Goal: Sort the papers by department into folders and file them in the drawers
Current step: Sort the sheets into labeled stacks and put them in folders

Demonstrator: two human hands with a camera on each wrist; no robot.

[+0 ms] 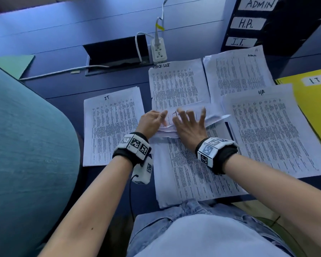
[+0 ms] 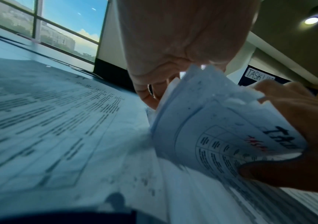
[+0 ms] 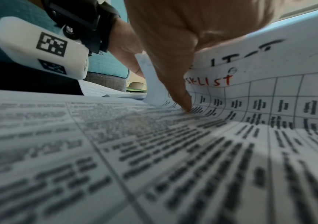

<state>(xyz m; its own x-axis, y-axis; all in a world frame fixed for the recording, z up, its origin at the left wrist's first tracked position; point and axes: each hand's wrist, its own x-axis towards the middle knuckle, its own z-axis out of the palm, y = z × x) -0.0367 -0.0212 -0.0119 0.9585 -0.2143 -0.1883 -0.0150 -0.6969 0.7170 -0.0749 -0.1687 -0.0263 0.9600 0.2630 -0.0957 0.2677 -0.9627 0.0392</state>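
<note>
Several printed paper stacks lie on the dark desk: the IT stack [image 1: 111, 127], the task-list stack [image 1: 178, 84], the admin stack [image 1: 237, 71], the HR stack [image 1: 274, 134] and a mixed stack [image 1: 193, 173] nearest me. Both hands work at the mixed stack's far edge, where the top sheets [image 1: 213, 115] are bent back toward me. My left hand [image 1: 151, 121] pinches the left corner of the curl [image 2: 211, 128]. My right hand [image 1: 190, 125] holds the curl, fingers spread over its back and thumb [image 3: 181, 94] inside the fold. The lifted sheet [image 3: 259, 94] reads "IT" in black and "TASKLIST" in red.
A black drawer unit [image 1: 252, 23] labelled ADMIN, H.R., I.T. stands at the back right. A yellow folder [image 1: 315, 101] marked IT lies at the right edge, a green folder [image 1: 13, 64] at the far left. A power strip [image 1: 158, 51] and cable hatch [image 1: 117, 52] sit behind the stacks. A teal chair [image 1: 26, 145] is on my left.
</note>
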